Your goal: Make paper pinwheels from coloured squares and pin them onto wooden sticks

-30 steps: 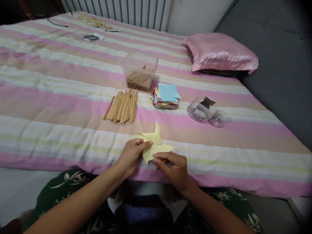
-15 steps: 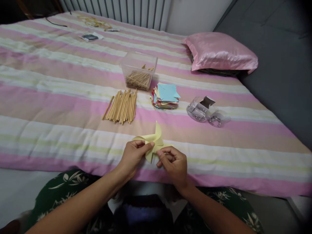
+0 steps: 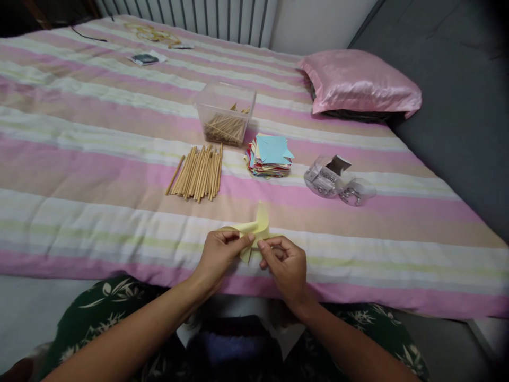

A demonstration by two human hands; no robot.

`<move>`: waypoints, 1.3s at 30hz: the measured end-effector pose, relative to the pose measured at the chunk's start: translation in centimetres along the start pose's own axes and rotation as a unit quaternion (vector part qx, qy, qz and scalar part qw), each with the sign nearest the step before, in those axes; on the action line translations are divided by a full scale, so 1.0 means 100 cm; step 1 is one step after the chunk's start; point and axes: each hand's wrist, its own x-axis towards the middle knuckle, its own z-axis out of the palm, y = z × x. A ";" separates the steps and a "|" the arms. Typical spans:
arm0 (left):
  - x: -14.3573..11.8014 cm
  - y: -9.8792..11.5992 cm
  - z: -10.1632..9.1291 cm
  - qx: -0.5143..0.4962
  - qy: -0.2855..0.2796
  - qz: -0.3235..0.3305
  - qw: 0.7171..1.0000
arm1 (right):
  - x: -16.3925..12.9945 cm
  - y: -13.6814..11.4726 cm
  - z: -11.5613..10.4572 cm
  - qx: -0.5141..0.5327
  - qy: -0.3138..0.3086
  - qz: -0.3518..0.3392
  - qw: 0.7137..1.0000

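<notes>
A yellow paper pinwheel [image 3: 261,223] is held over the near edge of the bed, its curled blades spreading from the middle. My left hand [image 3: 222,254] pinches its left side, the thumb pressed near the centre. On the right, the thumb and fingers of my right hand [image 3: 284,262] close on the paper close to the centre. Parts of the blades are hidden behind both hands. Beyond them lie a row of thin wooden sticks [image 3: 196,174] and a stack of coloured cut paper [image 3: 274,150], light blue on top.
A clear plastic box [image 3: 225,116] of more sticks stands behind the loose ones. Round clear containers [image 3: 324,178] with small metal pieces sit at right. A pink pillow [image 3: 363,82] rests at the far right of the striped bedspread [image 3: 99,212]. Yellow tape [image 3: 153,34] lies far back.
The pinwheel has turned and shifted slightly right, its upper blade now more upright. Both hands have moved only a little and still grip it.
</notes>
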 end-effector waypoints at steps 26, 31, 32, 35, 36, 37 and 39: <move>0.002 0.005 0.001 -0.020 0.055 0.009 0.998 | 0.000 -0.004 -0.004 -0.028 -0.013 -0.033 0.999; 0.010 0.013 -0.013 -0.050 0.093 0.040 0.994 | 0.007 -0.011 -0.017 -0.038 0.030 -0.050 0.998; 0.012 0.014 -0.016 -0.042 0.096 0.046 0.993 | 0.012 -0.011 -0.022 -0.045 0.044 -0.058 0.996; 0.018 0.018 -0.024 -0.003 0.116 0.069 0.991 | 0.034 -0.011 -0.046 -0.064 0.107 -0.097 0.987; 0.020 0.018 -0.025 -0.001 0.125 0.074 0.989 | 0.042 -0.011 -0.056 -0.078 0.128 -0.107 0.983; 0.021 0.017 -0.027 -0.004 0.128 0.075 0.989 | 0.049 -0.012 -0.068 -0.090 0.146 -0.114 0.979; 0.025 0.016 -0.028 -0.010 0.131 0.075 0.989 | 0.063 -0.014 -0.093 -0.136 0.197 -0.138 0.961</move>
